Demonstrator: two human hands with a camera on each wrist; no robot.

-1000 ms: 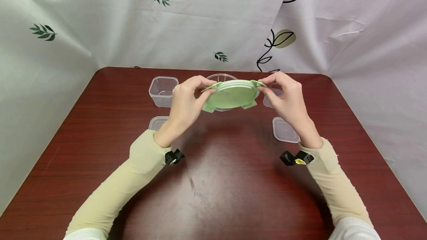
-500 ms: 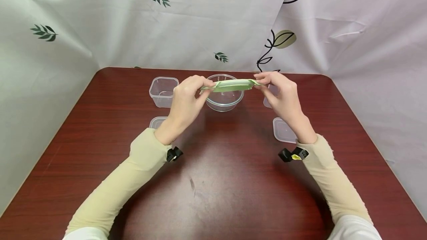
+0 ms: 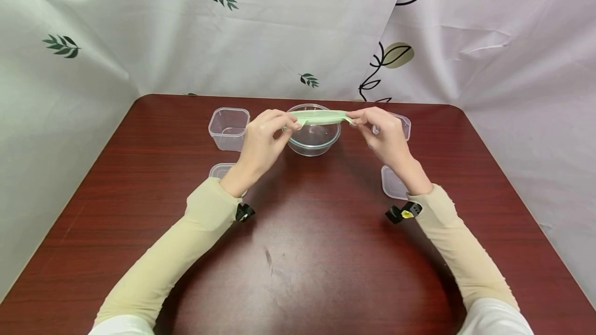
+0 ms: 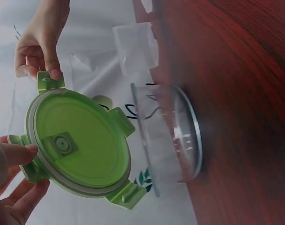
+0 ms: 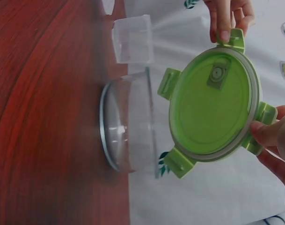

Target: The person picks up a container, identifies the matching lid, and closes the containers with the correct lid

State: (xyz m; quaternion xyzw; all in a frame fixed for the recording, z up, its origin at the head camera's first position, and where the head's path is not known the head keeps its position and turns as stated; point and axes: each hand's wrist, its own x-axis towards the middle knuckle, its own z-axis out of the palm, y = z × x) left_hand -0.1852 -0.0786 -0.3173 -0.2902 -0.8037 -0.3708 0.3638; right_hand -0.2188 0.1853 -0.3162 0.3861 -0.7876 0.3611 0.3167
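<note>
Both hands hold a round green lid (image 3: 321, 117) in the air, seen nearly edge-on in the head view. My left hand (image 3: 264, 138) pinches a clip tab on its left side, and my right hand (image 3: 384, 133) pinches the tab on the opposite side. Its underside (image 4: 81, 140) faces the left wrist camera, with a pale sealing ring round the edge, a small round valve and flip-out tabs. Under the lid, apart from it, a round clear glass bowl (image 3: 313, 143) stands upright on the table. In the right wrist view a gap shows between lid and bowl (image 5: 133, 122).
A clear square plastic container (image 3: 228, 131) stands at the back left; another (image 3: 404, 125) is partly behind my right hand. Flat clear lids lie near my left wrist (image 3: 220, 170) and right wrist (image 3: 393, 184). A white patterned curtain (image 3: 279, 30) hangs behind the dark red table (image 3: 298, 262).
The lid has tipped from showing its green underside to nearly level, revealing more of the glass bowl. My right hand has moved slightly left and lower.
</note>
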